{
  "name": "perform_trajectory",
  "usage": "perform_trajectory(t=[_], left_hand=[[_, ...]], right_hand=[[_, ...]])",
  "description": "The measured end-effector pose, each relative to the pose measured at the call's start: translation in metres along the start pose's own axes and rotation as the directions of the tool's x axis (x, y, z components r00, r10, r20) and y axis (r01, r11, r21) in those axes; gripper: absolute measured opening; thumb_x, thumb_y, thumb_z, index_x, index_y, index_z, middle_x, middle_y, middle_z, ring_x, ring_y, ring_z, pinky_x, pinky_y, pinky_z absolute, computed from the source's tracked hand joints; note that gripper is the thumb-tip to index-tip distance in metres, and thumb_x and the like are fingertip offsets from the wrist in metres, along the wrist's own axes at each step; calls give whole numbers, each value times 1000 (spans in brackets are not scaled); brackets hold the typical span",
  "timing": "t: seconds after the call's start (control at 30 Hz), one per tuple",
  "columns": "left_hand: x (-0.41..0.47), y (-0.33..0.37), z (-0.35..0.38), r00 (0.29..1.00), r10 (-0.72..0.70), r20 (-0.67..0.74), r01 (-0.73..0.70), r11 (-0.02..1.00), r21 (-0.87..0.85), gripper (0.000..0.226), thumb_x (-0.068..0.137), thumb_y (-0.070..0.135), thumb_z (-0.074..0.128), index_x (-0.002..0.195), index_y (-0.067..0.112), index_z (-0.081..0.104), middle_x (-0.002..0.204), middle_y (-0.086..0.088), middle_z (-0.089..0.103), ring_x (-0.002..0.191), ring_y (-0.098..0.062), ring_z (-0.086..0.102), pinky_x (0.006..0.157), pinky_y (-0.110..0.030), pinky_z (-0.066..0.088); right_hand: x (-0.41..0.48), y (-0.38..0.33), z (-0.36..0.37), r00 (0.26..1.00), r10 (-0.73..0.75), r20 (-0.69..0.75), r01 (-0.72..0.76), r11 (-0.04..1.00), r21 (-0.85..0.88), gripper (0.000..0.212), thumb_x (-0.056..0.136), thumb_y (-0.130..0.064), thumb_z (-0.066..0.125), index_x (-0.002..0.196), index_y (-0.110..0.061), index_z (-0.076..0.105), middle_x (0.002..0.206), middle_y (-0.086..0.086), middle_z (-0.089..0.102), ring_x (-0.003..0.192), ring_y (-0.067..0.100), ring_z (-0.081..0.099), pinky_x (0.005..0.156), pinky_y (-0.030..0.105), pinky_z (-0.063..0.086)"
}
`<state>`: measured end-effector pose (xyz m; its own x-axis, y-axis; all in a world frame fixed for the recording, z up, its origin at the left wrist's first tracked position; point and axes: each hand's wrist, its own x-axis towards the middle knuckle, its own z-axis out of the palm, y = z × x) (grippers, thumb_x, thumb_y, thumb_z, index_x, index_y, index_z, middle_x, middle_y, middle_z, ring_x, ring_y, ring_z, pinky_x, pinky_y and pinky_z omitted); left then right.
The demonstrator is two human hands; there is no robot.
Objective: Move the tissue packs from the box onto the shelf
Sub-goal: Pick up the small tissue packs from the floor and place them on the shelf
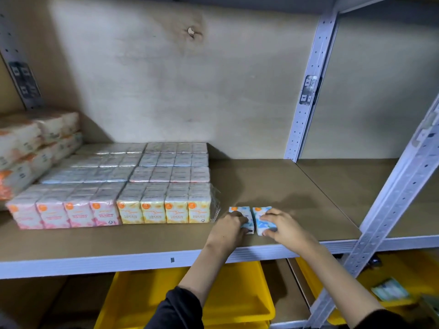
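- Left hand [229, 227]: grip is closed round the left blue pack [239, 213]; fingers curl over its front end, approx. half of the pack is covered.
- Right hand [282, 225]: grip is closed on the right blue pack [261, 217]; thumb is at the near end and fingers are on top.
- The 2 blue packs stand side by side on the shelf [285, 186], touching or almost touching, near the front edge.
- They are just beside the row of yellow packs [164, 212], a small gap between. Left of the yellow ones is the row of pink packs [66, 216], w/ more rows behind.
- Step in hand, as I judge: placing. Both packs are already down on the shelf board and the hands seem to set them straight, i.e. in line w/ the front row.
- Next move calls for: slide both packs left until they meet the yellow row, keep the fronts level w/ that row, then let go w/o tipping them. After this, back to the box for more.
- The box itself I cannot identify; under the shelf only yellow bins [237, 293] show.
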<state>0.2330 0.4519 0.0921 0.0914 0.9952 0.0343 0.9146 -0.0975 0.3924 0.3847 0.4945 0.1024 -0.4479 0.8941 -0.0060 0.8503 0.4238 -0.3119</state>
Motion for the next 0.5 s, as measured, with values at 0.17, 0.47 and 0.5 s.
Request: perform_trajectory(t=[0.17,0.47,0.5], left_hand=[[23,-5,-3,998,-62,23,61,998,34,36,96,16,48,131,9,53,140,-13,49,125,-33,49,105,-38,39],[42,-12,-1,996,-94,0,94,994,57,34,94,13,49,127,6,56,135,-15,52,123,-33,51,102,-39,41],[43,-12,0,995,-97,-9,97,994,56,34,94,12,49,127,6,55,135,-15,52,122,-33,51,103,-39,41]], right_hand=[[26,8,-2,1000,12,-28,-12,1000,-24,42,85,-17,60,126,-11,54,139,4,46,125,23,45,105,27,34],[55,-4,4,998,-29,-49,31,999,21,42,82,-14,63,123,-8,57,134,7,52,123,22,48,102,27,37],[56,-5,5,998,-30,-57,32,999,31,41,83,-13,63,123,-7,57,134,8,53,123,22,49,101,26,36]])
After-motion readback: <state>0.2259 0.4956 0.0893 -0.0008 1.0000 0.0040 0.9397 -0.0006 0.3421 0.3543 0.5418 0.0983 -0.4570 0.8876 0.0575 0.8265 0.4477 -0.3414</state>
